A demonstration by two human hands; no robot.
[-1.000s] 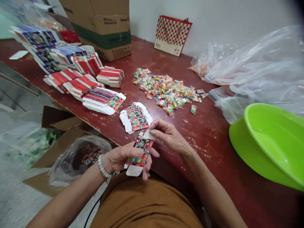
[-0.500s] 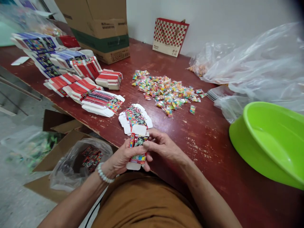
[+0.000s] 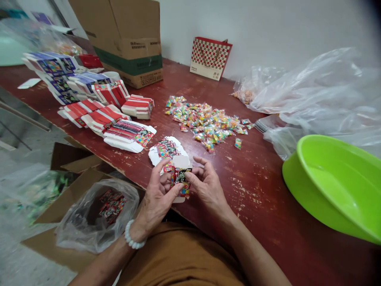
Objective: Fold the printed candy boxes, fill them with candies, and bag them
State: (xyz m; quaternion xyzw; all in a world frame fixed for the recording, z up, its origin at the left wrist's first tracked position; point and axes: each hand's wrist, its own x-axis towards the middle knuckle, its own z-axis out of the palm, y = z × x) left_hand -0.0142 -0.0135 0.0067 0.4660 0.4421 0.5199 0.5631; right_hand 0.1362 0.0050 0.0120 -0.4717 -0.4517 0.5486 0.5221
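Note:
A small printed candy box (image 3: 181,176), red and black with its white end flaps sticking out, is held upright between both hands over the table's front edge. My left hand (image 3: 159,190) grips it from the left, thumb across the lower front. My right hand (image 3: 206,184) pinches its right side, thumb on the front face. Fingers behind the box are partly hidden. Just beyond lies a fanned stack of flat box blanks (image 3: 166,149). Farther off is a heap of wrapped candies (image 3: 205,121), with one candy (image 3: 238,143) lying apart.
Stacks of red carton blanks (image 3: 101,117) and blue ones (image 3: 58,65) stand on the left of the red table (image 3: 244,190). A big cardboard box (image 3: 127,43) and a checked paper bag (image 3: 210,57) are behind. A green basin (image 3: 315,186) sits right; a lined carton (image 3: 98,214) is below left.
The box has gone from flatter to a squarer, opened-out shape and is turned more upright. My left hand has shifted its grip to the box's left side. The view has tilted slightly.

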